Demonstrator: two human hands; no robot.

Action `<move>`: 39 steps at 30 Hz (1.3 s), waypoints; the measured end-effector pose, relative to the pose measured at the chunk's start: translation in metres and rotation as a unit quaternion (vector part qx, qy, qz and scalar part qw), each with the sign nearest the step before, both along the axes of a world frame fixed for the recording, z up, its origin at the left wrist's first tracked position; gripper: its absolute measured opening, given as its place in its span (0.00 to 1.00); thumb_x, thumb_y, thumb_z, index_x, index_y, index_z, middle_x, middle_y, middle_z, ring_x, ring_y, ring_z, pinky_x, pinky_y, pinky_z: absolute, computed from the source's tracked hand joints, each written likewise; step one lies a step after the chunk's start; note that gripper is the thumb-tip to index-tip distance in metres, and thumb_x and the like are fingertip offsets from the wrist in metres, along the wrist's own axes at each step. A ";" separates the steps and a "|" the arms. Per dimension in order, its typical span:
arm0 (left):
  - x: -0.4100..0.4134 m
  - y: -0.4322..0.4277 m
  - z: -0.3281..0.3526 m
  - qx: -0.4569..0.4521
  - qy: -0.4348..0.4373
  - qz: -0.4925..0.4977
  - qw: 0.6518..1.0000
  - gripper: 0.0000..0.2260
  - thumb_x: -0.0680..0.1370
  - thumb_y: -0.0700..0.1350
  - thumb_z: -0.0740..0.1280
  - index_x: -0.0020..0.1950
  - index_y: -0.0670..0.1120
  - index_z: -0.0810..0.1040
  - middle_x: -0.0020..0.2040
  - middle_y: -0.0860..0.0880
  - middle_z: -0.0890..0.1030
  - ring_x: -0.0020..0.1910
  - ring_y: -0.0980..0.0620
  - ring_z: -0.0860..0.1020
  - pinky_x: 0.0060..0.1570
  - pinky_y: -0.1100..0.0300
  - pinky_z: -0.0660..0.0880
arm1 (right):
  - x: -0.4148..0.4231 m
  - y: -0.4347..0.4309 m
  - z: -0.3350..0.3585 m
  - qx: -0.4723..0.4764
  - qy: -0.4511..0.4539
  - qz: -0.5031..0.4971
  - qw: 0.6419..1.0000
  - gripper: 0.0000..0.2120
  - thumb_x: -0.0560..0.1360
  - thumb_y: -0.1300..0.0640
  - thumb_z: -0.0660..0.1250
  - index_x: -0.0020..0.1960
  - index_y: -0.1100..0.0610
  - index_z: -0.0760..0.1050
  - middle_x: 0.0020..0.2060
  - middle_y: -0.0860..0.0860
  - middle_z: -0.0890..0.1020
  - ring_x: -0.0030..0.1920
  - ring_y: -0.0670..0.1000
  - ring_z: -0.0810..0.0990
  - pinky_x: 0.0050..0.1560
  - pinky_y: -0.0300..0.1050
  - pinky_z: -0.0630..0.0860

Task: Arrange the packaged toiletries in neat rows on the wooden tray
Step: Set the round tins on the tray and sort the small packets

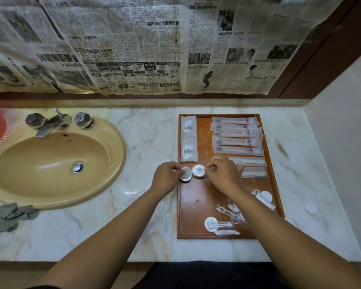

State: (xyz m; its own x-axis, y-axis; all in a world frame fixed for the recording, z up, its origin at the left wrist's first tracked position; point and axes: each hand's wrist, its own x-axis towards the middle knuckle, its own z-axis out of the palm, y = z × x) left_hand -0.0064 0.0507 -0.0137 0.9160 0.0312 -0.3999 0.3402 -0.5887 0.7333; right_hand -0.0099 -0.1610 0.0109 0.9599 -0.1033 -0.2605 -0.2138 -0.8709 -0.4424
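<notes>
A wooden tray point(196, 205) lies on the marble counter. Two square white packets point(188, 138) line its far left edge. Several long toothbrush packets point(237, 135) form a column at the far right, with two flatter packets point(253, 166) below them. My left hand point(166, 177) pinches a round wrapped soap point(186, 174), tilted on edge at the tray's left rim. My right hand point(222, 174) pinches the edge of a second round soap point(198, 171) lying beside it. Loose small packets point(227, 217) sit jumbled in the tray's near right part.
A tan sink point(56, 161) with a chrome tap point(52, 124) fills the counter's left. A grey cloth point(6, 215) lies at its near left. A small white round item point(311, 208) rests on the counter right of the tray. Newspaper covers the wall behind.
</notes>
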 end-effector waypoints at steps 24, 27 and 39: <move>0.017 -0.021 -0.001 0.379 -0.134 -0.281 0.872 0.08 0.71 0.53 0.70 0.42 0.49 0.78 0.41 0.50 0.73 0.39 0.48 0.69 0.40 0.55 0.61 | 0.025 0.017 -0.026 -0.092 0.023 0.240 0.966 0.14 0.74 0.53 0.72 0.58 0.49 0.76 0.57 0.48 0.79 0.60 0.53 0.76 0.55 0.52 0.61; 0.019 -0.022 -0.002 0.383 -0.130 -0.283 0.870 0.08 0.73 0.53 0.67 0.42 0.49 0.77 0.41 0.50 0.73 0.40 0.47 0.72 0.41 0.55 0.62 | 0.028 0.018 -0.029 -0.082 0.017 0.240 0.967 0.11 0.74 0.54 0.71 0.55 0.49 0.76 0.56 0.48 0.79 0.59 0.52 0.76 0.57 0.52 0.61; 0.023 -0.027 -0.005 0.403 -0.127 -0.288 0.859 0.09 0.73 0.51 0.66 0.41 0.49 0.69 0.43 0.49 0.72 0.40 0.48 0.66 0.44 0.54 0.62 | 0.035 0.028 -0.032 -0.121 0.028 0.256 0.959 0.08 0.76 0.56 0.66 0.55 0.50 0.74 0.52 0.50 0.79 0.55 0.54 0.78 0.62 0.56 0.61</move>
State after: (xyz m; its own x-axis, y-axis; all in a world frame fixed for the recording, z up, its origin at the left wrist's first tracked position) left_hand 0.0165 0.0235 -0.0189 0.9265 -0.2839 -0.2471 -0.2891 -0.9572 0.0161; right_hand 0.0248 -0.1327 -0.0209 0.8858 0.3139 -0.3418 0.2519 -0.9438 -0.2139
